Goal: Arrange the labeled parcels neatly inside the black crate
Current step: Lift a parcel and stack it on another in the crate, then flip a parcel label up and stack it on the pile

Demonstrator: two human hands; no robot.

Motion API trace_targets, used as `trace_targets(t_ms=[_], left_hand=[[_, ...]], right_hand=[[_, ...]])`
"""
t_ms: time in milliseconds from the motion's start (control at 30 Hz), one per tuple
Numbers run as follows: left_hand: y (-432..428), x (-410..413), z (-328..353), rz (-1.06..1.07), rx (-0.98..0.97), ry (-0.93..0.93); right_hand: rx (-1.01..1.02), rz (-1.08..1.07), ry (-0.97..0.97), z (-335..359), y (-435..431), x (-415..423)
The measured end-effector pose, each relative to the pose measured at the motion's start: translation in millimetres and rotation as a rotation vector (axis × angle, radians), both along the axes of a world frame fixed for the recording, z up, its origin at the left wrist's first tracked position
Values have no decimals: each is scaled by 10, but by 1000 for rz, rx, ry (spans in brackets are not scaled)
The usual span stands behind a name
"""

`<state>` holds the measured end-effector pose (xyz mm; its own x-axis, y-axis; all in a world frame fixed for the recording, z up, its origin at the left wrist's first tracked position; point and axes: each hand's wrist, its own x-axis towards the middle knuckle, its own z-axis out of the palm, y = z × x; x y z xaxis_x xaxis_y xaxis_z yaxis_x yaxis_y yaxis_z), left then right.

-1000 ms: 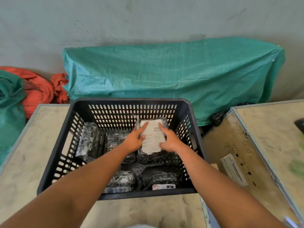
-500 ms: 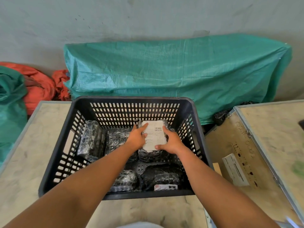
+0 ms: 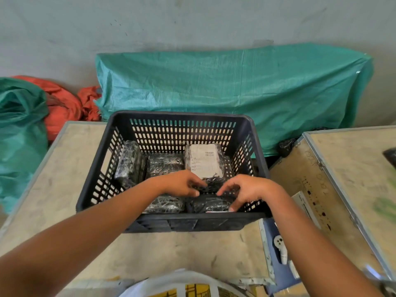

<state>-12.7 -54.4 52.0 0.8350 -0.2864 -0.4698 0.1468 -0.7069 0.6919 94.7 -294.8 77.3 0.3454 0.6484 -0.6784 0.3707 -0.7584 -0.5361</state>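
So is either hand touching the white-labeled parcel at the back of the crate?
Apart. The head view shows both the left hand and right hand nearer than the labeled parcel, clear of it.

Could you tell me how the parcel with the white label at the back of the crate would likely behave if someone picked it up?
The labeled parcel looks tightly wrapped in glossy film, so it may be slightly slippery. Its blocky, flat shape suggests it would stay fairly stiff, not flop. It rests against the black crate wall on other parcels, so lifting it might shift neighbours.
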Motion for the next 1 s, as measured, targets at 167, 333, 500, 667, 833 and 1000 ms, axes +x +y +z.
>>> trace_targets(t_ms=[167, 333, 500, 667, 833, 1000], left_hand=[[-113, -136, -29, -193, 94, 7], [-124, -186, -136, -98, 93, -72], [-128, -133, -175, -1, 128, -234], [-101, -135, -88, 74, -23, -294], [-104, -107, 155, 249, -150, -327], [57, -76, 573, 397, -332, -244]], right_hand=[[66, -78, -77, -85, -39, -213], [242, -292, -177, -88, -87, -261], [335, -422, -313, -127, -23, -315], [440, -543, -338, -144, -54, -298], [621, -568, -298, -43, -107, -320], [769, -553, -268, 136, -231, -332]])
